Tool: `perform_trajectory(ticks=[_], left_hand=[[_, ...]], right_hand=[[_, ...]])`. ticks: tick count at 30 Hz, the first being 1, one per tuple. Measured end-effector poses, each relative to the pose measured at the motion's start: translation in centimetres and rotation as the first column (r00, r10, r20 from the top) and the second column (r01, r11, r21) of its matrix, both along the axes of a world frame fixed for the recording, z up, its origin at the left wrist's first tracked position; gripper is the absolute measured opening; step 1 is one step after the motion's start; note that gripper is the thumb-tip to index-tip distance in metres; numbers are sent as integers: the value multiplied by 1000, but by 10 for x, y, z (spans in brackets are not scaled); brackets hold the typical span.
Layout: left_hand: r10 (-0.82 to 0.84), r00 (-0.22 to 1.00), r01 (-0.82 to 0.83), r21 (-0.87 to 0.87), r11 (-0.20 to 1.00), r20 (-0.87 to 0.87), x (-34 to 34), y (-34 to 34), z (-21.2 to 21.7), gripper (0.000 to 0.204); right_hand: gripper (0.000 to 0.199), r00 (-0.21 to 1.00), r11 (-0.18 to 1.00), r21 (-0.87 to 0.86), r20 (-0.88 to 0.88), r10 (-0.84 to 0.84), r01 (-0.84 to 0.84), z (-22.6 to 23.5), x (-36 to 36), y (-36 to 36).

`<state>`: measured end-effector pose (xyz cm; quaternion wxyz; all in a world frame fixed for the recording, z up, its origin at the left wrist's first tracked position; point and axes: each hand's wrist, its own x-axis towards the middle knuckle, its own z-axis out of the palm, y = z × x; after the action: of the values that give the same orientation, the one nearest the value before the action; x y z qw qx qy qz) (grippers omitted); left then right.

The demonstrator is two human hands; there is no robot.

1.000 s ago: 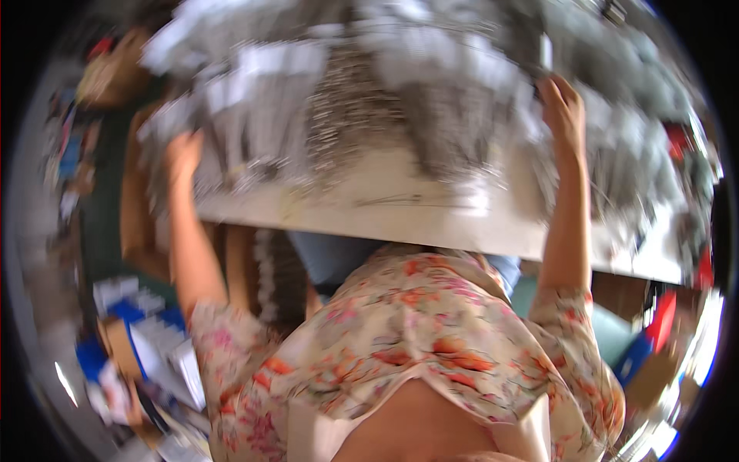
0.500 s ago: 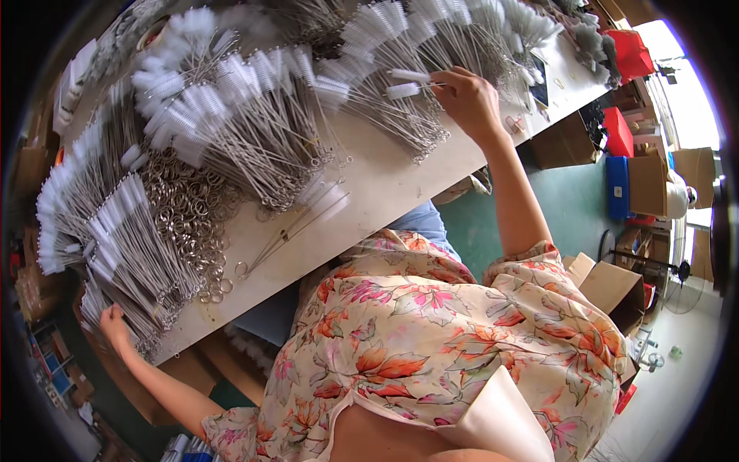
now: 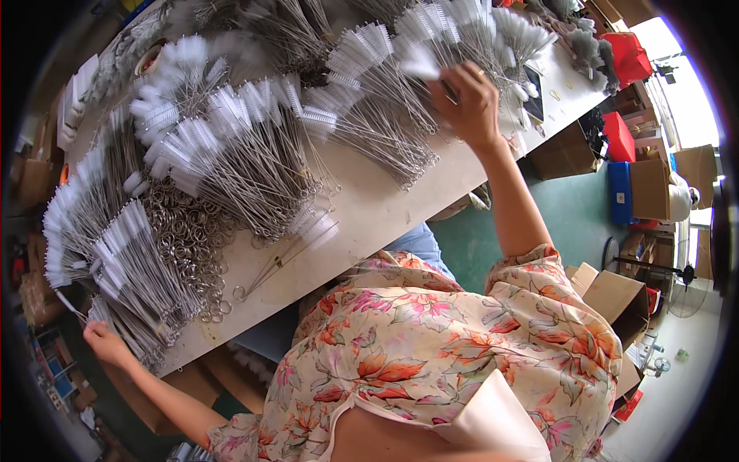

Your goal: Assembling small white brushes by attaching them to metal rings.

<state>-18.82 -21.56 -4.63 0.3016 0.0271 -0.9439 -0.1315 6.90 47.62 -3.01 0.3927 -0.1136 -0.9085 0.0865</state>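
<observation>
At the table's left end my left hand (image 3: 106,344) is closed, its fingertips pinching a thin wire brush. The brush's white bristle head (image 3: 68,302) points up and out past the edge. Beside it lies a fanned bundle of white-tipped wire brushes (image 3: 146,262). Over the right part of the table my right hand (image 3: 468,102) is closed on small brushes; a smeared white bristle head (image 3: 419,63) sticks out to its left. Their stems are mostly hidden by the fingers. Just left of that hand lies another bundle of wire brushes (image 3: 377,135).
A heap of metal rings (image 3: 181,239) lies between the bundles, with a few loose brushes (image 3: 296,242) near the front edge of the pale table (image 3: 369,219). Cardboard boxes (image 3: 566,146), a blue bin (image 3: 620,183) and a fan (image 3: 685,277) stand at the right.
My left hand has shifted slightly outward, and a brush now shows in its fingers. My right hand has turned and moved slightly, blurring the brushes it holds. The whole view has shifted a little.
</observation>
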Motion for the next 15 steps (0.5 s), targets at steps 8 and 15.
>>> perform_trajectory(ticks=[8, 15], left_hand=[[-377, 919, 391, 160, 906, -114, 11, 69, 20, 27], [-503, 863, 159, 914, 373, 55, 65, 145, 11, 32]], right_hand=[[19, 990, 972, -233, 123, 64, -34, 4, -52, -1], [21, 836, 955, -147, 531, -142, 256, 1, -60, -2]])
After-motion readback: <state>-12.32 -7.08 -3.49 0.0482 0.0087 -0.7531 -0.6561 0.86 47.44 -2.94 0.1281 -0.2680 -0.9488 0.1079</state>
